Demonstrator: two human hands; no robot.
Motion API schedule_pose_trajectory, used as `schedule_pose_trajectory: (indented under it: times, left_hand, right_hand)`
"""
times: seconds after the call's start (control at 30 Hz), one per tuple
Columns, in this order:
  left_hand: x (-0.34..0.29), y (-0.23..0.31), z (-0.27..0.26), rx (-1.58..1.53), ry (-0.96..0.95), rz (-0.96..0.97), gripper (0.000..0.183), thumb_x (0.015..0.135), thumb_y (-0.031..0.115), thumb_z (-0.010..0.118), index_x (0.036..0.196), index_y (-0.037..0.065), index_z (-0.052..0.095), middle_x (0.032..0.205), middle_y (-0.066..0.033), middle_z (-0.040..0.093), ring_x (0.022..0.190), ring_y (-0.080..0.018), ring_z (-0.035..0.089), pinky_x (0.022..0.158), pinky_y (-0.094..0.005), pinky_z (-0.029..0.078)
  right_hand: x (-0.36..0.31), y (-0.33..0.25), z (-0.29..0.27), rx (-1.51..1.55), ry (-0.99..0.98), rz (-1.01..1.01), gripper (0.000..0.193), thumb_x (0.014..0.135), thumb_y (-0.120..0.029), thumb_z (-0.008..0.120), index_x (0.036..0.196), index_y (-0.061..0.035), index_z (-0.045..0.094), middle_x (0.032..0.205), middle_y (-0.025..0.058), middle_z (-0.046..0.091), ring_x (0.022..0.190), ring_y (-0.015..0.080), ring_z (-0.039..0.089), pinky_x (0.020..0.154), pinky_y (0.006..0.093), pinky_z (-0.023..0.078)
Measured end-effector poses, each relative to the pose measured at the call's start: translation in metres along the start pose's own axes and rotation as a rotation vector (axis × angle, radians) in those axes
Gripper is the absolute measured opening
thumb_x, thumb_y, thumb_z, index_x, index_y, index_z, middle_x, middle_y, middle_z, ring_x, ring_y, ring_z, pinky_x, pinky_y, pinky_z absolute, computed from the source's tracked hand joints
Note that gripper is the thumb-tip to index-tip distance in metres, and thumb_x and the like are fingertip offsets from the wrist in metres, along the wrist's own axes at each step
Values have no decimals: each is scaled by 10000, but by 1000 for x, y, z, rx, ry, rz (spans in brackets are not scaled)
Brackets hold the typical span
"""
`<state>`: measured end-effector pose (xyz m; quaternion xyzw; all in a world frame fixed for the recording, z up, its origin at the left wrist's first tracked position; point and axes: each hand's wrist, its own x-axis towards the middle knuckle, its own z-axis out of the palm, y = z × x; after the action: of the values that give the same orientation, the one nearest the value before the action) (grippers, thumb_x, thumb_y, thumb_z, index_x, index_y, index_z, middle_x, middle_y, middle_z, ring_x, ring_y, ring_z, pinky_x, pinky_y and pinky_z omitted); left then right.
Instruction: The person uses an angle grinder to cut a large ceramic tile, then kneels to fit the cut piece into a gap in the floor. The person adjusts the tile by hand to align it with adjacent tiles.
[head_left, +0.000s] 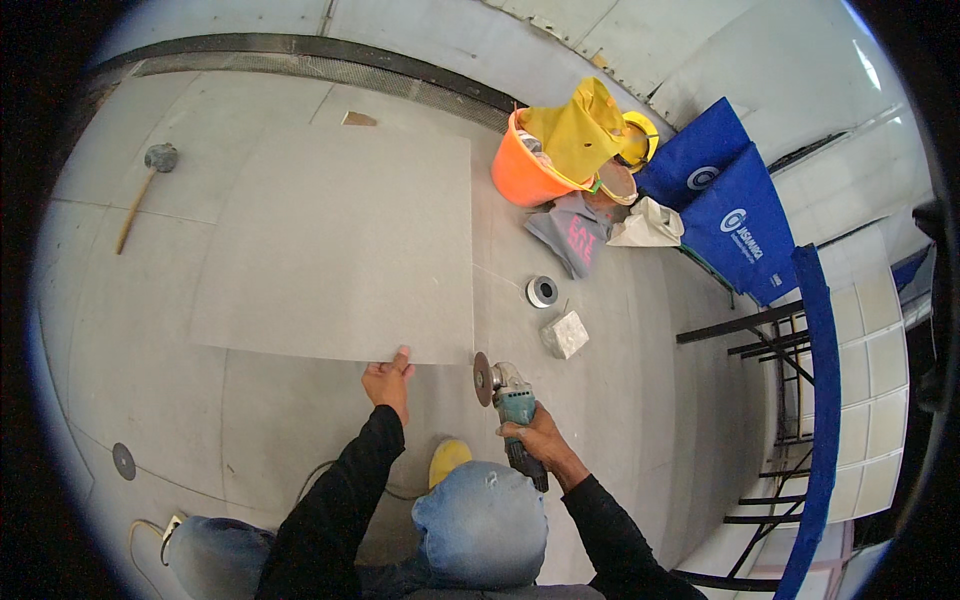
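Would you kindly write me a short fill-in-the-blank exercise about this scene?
1. The left hand touches the large grey sheet, while the right hand holds an angle ____.
2. The mallet lies to the ____ of the sheet.
3. The bucket is coloured ____.
4. The person's jeans are coloured ____.

Missing words: grinder; left; orange; blue.

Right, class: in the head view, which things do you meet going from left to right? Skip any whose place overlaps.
Mallet → sheet → grinder → white cloth → blue beam.
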<state>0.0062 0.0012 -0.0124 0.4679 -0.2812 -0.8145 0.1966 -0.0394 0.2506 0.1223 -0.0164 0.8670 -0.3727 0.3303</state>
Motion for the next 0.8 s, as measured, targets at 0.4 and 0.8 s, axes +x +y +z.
schedule_pose_trajectory:
  times: [0.4,0.8]
  left_hand:
    - [-4,5,4,-4,-16,-13,273,888,97,770,1094,24,606,1007,-64,655,915,-168,642,880,-368,578]
    - [-5,8,3,30,-12,-8,281,884,117,780,1075,29,595,1013,-63,642,919,-173,637,875,-369,577]
  right_hand:
    - [39,-27,-10,-111,38,-12,605,706,-193,799,1205,39,549,1029,108,637,922,216,614,831,359,511]
    - [84,-41,-16,-101,82,-114,561,701,-234,809,1133,39,580,921,122,666,768,228,650,679,368,535]
